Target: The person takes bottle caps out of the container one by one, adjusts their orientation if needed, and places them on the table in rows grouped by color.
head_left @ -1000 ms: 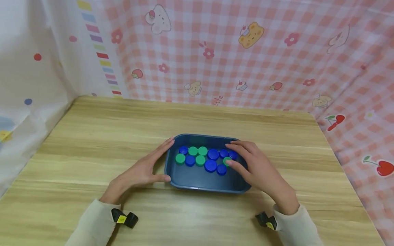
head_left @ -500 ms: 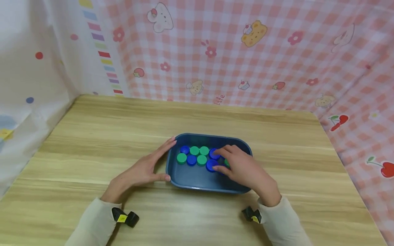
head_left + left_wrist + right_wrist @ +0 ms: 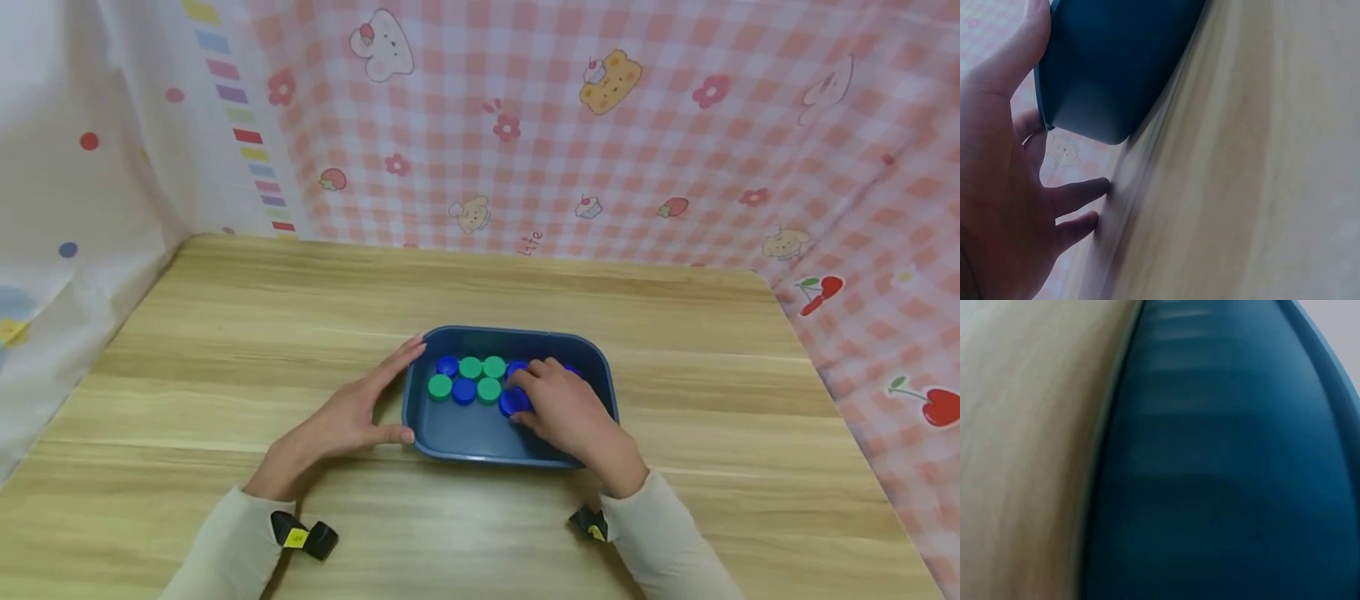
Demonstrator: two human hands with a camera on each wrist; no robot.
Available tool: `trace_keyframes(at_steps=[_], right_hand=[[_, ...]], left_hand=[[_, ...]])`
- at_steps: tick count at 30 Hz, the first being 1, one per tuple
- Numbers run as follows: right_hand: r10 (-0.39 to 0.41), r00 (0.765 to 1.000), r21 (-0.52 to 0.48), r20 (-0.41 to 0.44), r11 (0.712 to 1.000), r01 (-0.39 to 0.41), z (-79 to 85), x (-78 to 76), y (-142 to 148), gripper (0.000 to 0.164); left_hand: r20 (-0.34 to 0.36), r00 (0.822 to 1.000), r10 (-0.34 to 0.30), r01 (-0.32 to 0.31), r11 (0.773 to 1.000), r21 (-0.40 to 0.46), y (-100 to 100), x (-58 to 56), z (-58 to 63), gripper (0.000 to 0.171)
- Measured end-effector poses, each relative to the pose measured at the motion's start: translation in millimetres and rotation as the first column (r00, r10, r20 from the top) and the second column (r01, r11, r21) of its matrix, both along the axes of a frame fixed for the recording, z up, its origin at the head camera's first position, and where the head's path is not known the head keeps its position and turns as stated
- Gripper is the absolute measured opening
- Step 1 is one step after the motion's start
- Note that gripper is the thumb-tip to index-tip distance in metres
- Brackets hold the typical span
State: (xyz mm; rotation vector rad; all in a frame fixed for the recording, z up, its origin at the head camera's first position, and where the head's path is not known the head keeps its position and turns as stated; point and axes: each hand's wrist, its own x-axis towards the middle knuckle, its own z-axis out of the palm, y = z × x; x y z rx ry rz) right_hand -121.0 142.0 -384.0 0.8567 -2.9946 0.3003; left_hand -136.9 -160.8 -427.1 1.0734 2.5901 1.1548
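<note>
A dark blue tray (image 3: pixel 465 442) on the table holds green bottle caps (image 3: pixel 489 390) and blue bottle caps (image 3: pixel 464 391) set close together. My left hand (image 3: pixel 341 421) spans the tray's left end, its thumb and straight fingers resting against the rim; the left wrist view shows the thumb at the tray's edge and the lower fingers extended beneath. Inside the tray, my right hand (image 3: pixel 566 408) has curled fingers and thumb at opposite sides of a larger blue bottle cap (image 3: pixel 514 402). This hand covers most caps on the right. The right wrist view shows only the tray wall (image 3: pixel 1222 456) and table.
The wooden table (image 3: pixel 465 533) extends around the tray. A pink checked cloth (image 3: pixel 465 125) with cartoon prints hangs at the back and right, and a white dotted cloth (image 3: pixel 75 183) at the left. Black wrist cameras (image 3: pixel 303 535) sit at both cuffs.
My right hand has moved left from the tray's right rim onto the larger blue bottle caps, and its fingers have drawn in. The left hand has kept its place at the left end.
</note>
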Motion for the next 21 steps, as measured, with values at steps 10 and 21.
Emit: trace_keyframes(at_steps=[10,21], right_hand=[[-0.048,0.999,0.069,0.006,0.996,0.048,-3.1,-0.7,-4.8,0.04],[-0.06,0.998,0.051,0.015,0.997,0.059,-6.0,-0.4,-6.0,0.039]], left_hand=[[-0.003,1.0,0.009,-0.009,1.0,0.008,2.0,1.4,-0.3,0.103],[-0.001,1.0,0.015,-0.015,1.0,-0.002,2.5,1.4,-1.2,0.103]])
